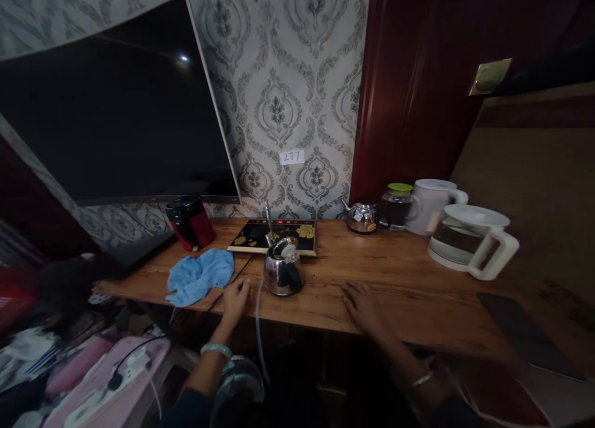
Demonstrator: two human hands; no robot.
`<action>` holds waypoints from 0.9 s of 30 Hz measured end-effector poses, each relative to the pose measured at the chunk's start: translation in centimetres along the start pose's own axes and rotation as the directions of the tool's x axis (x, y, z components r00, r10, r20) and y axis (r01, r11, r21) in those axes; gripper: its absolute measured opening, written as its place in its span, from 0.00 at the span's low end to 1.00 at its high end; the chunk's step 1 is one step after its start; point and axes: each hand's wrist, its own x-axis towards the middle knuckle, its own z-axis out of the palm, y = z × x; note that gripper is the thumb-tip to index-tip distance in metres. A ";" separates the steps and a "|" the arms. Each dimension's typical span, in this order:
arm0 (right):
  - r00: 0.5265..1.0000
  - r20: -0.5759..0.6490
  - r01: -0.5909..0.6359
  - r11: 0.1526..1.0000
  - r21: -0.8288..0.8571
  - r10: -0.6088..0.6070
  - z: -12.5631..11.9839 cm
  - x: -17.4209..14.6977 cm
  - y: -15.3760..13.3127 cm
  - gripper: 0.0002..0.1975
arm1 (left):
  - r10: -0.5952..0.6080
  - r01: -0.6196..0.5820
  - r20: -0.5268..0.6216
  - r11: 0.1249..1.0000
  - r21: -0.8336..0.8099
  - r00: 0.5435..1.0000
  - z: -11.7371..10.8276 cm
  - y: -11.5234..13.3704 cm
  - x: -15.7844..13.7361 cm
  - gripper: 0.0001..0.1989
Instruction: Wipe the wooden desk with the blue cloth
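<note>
Spanning patterned wallpaper (288,75) and television (116,106), cluttered wooden counter (400,273).

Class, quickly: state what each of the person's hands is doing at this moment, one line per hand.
Left hand: open, holding nothing, resting on the wooden table beside the blue cloth.
Right hand: open, flat on the table, holding nothing.

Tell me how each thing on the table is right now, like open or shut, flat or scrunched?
Left hand: open, flat on table edge.
Right hand: open, flat on the table.
Steel kettle: upright, lid on.
Blue cloth: crumpled.
Glass jug: upright, lid on.
TV screen: dark.
Tea tray: red lights lit.
</note>
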 end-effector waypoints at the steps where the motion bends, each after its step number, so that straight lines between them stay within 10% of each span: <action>1: 1.000 -0.005 0.005 1.000 -0.002 -0.005 0.1 0.0 0.0 0.20 | 0.015 -0.015 -0.023 1.000 -0.018 1.000 0.4 0.1 0.0 0.23; 12: 0.999 -0.038 0.034 0.999 -0.005 -0.034 0.6 0.3 0.3 0.20 | -0.038 0.029 -0.081 0.994 -0.107 0.996 2.2 -1.1 -0.2 0.22; 27: 0.999 -0.031 0.028 1.000 -0.009 -0.028 0.3 -0.2 0.4 0.21 | -0.085 0.122 0.174 0.969 -0.213 0.981 1.4 -1.5 -0.2 0.37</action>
